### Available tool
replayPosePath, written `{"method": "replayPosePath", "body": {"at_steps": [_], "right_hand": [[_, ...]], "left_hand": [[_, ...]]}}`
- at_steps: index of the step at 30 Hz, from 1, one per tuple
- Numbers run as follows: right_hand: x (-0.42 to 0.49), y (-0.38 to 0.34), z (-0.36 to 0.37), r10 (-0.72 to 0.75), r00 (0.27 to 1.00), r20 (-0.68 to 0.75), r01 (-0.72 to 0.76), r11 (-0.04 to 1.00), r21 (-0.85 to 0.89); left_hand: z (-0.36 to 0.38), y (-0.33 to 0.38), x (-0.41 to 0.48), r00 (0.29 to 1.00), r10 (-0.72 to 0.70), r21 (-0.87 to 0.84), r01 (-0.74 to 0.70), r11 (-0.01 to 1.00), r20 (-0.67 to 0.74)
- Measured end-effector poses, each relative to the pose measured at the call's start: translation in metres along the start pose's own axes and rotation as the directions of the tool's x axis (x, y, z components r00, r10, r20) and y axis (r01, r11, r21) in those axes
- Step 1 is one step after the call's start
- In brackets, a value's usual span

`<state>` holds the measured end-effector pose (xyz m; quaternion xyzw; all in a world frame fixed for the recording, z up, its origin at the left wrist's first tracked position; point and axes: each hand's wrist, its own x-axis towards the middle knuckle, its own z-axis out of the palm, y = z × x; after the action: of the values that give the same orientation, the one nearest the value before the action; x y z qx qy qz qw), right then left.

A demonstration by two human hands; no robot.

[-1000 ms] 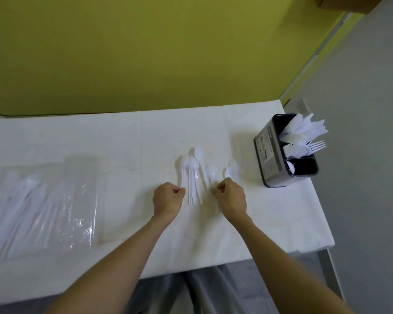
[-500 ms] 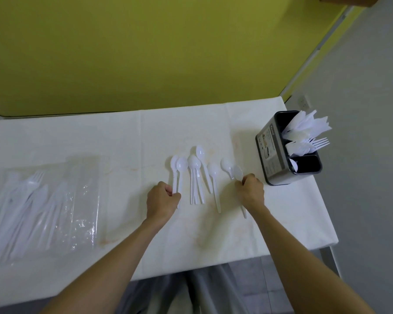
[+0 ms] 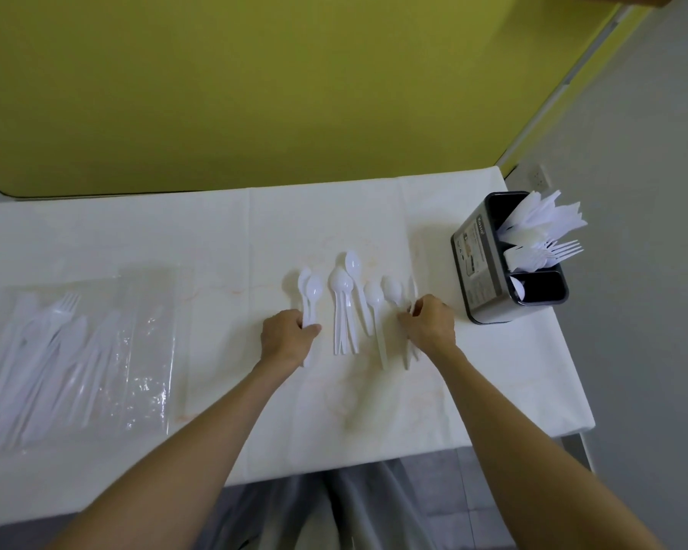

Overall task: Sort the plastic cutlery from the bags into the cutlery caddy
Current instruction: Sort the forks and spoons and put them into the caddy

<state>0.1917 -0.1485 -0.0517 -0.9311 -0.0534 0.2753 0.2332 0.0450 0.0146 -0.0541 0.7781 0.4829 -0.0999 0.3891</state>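
Several white plastic spoons [image 3: 344, 307] lie side by side in the middle of the white table [image 3: 215, 240], bowls pointing away from me. My left hand [image 3: 288, 337] is closed around the handles of the two leftmost spoons [image 3: 310, 289]. My right hand [image 3: 429, 323] grips the handles of the two rightmost spoons [image 3: 394, 289]. The dark cutlery caddy [image 3: 481, 271] stands at the table's right end, holding white knives and forks; one spoon sits in its near compartment.
Clear plastic bags [image 3: 76, 359] with forks and knives lie flat on the table's left side. The table's right edge and near edge are close to the caddy. A yellow-green wall runs behind the table. A wall socket [image 3: 539, 177] sits behind the caddy.
Both hands moved apart from the centre of the spoon row: the left took the two leftmost spoons, the right shifted toward the caddy and closed on the rightmost ones.
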Motion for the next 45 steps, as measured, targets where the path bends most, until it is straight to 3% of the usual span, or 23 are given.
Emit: {"method": "replayPosePath", "body": {"at_steps": [4, 12, 16, 19, 22, 26, 30, 34, 36, 38, 42, 45], "right_hand": [[-0.009, -0.009, -0.002, -0.012, 0.996, 0.092, -0.004, 0.985, 0.170], [-0.020, -0.021, 0.014, 0.006, 0.972, 0.236, -0.016, 0.999, 0.040], [-0.029, -0.017, -0.009, -0.058, 0.976, 0.210, 0.040, 0.995, 0.088], [-0.037, -0.013, -0.043, -0.171, 0.976, 0.135, 0.140, 0.966, 0.217], [-0.045, -0.008, -0.091, -0.223, 0.974, 0.051, 0.182, 0.891, 0.416], [-0.057, 0.011, -0.169, -0.252, 0.959, -0.127, 0.269, 0.680, 0.683], [-0.041, 0.054, -0.204, -0.020, 0.961, -0.277, 0.251, 0.488, 0.836], [-0.024, 0.082, -0.199, 0.195, 0.941, -0.275, 0.177, 0.410, 0.895], [-0.018, 0.089, -0.194, 0.247, 0.916, -0.316, 0.194, 0.416, 0.888], [-0.015, 0.093, -0.190, 0.215, 0.907, -0.361, 0.215, 0.500, 0.839], [-0.017, 0.090, -0.177, -0.060, 0.914, -0.402, 0.254, 0.855, 0.451], [-0.018, 0.087, -0.176, -0.141, 0.912, -0.384, 0.290, 0.885, 0.365]], "left_hand": [[-0.002, -0.002, -0.007, 0.998, -0.043, -0.228, 0.052, 0.972, 0.043], [0.003, 0.005, -0.021, 0.995, -0.068, -0.333, 0.087, 0.939, 0.069], [-0.002, 0.022, -0.026, 0.999, -0.024, -0.369, 0.039, 0.929, 0.045], [-0.005, 0.052, -0.032, 0.993, 0.113, -0.400, -0.096, 0.912, 0.018], [-0.002, 0.098, -0.043, 0.963, 0.268, -0.447, -0.242, 0.861, -0.006], [0.017, 0.162, -0.062, 0.900, 0.436, -0.545, -0.368, 0.754, -0.003], [0.050, 0.202, -0.075, 0.883, 0.465, -0.667, -0.311, 0.677, 0.061], [0.084, 0.219, -0.083, 0.894, 0.442, -0.679, -0.282, 0.677, 0.069], [0.093, 0.224, -0.085, 0.886, 0.459, -0.580, -0.345, 0.738, 0.058], [0.098, 0.226, -0.087, 0.834, 0.551, -0.416, -0.502, 0.758, -0.001], [0.101, 0.228, -0.082, 0.685, 0.726, -0.115, -0.727, 0.677, -0.052], [0.105, 0.230, -0.078, 0.626, 0.780, 0.034, -0.780, 0.625, -0.003]]}}
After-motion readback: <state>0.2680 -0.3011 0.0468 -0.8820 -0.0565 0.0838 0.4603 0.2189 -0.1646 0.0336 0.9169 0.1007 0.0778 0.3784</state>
